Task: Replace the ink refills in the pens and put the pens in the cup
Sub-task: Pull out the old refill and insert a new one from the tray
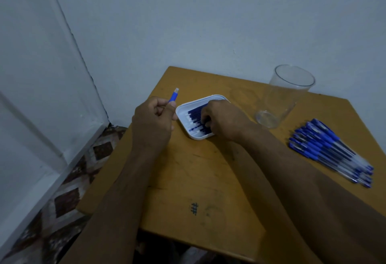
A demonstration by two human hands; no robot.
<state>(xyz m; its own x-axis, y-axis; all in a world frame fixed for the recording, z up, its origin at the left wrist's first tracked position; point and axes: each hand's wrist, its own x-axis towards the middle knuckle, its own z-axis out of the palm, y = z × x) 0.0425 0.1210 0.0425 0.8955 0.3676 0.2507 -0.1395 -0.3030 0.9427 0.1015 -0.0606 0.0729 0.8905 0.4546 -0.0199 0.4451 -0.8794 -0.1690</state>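
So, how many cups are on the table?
1. The clear cup stands empty at the far side of the table, between the white tray and the pile of pens.

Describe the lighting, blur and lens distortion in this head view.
Head view: dim, bluish light with soft, faint shadows; no strong glare, only a thin highlight on the clear cup rim. The pile of pens smears toward the right edge. Wide-angle bending curves the wall corner and table edges.
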